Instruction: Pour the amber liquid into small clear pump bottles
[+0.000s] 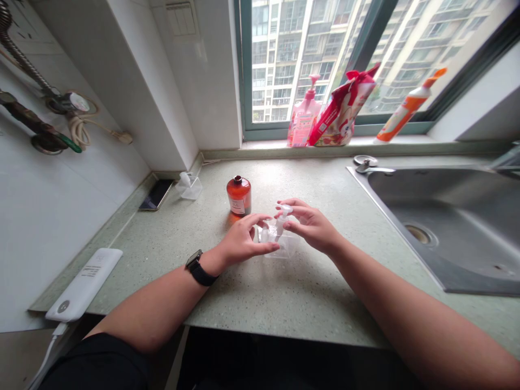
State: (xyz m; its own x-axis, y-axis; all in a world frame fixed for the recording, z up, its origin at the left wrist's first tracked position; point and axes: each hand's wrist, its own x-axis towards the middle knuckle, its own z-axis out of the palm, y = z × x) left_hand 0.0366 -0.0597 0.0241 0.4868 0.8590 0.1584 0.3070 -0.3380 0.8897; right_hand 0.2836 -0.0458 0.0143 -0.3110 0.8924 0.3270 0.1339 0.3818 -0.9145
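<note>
Between the worktop's (239, 292) front and back edges, the left hand (242, 238) curls round the clear bottle (287, 247), apparently to steady it, while the right hand (311, 223) grips the pump (285, 210), likely to control its tilt.

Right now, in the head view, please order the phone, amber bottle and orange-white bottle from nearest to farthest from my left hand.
1. Amber bottle: just beyond the left hand.
2. Phone: left, by the wall.
3. Orange-white bottle: right, on the windowsill.
</note>
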